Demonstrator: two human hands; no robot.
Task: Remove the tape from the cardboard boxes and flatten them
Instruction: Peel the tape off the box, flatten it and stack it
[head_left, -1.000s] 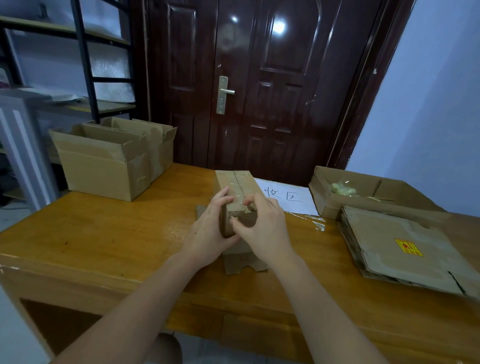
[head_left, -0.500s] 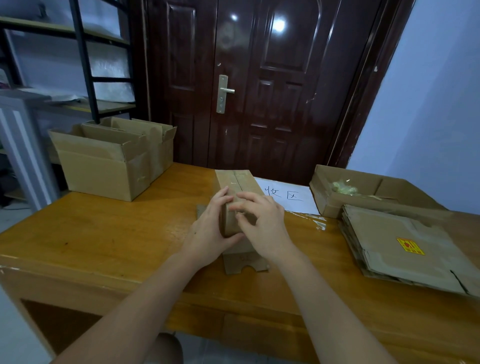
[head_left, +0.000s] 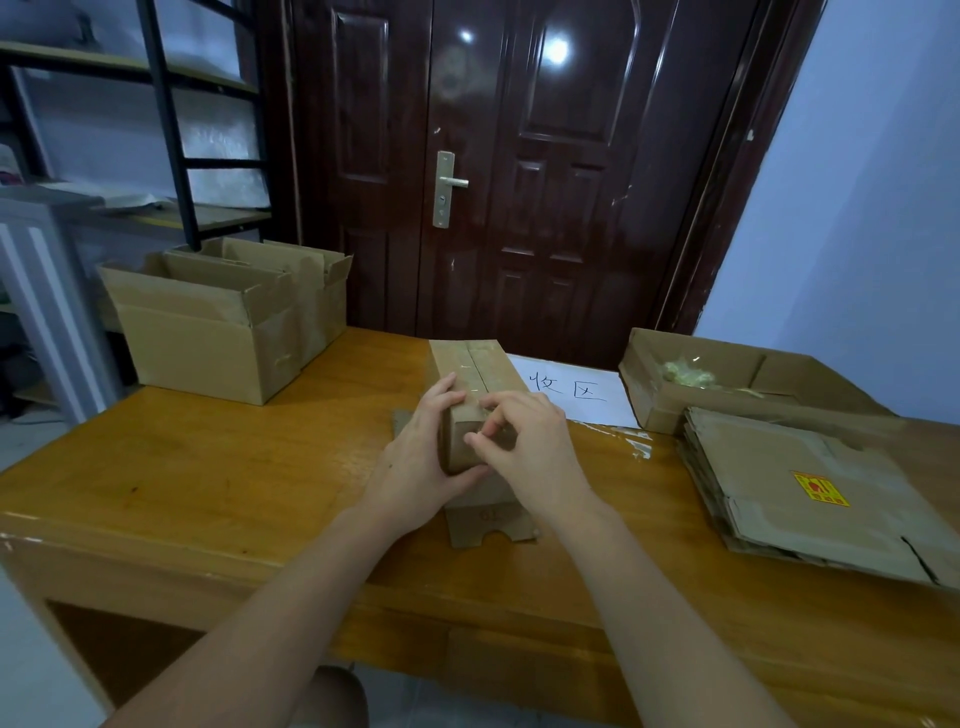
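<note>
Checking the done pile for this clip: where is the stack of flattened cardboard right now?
In the head view, the stack of flattened cardboard lies at the right end of the table, just in front of the open scrap box.

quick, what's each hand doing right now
Left hand: grips the near left side of the small taped cardboard box.
Right hand: fingertips pinch at the tape at the box's near end.

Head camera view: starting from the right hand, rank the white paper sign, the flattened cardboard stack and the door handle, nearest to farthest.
From the right hand:
1. White paper sign, just behind it on the table.
2. Flattened cardboard stack, off to the right.
3. Door handle, on the door beyond the table.
</note>
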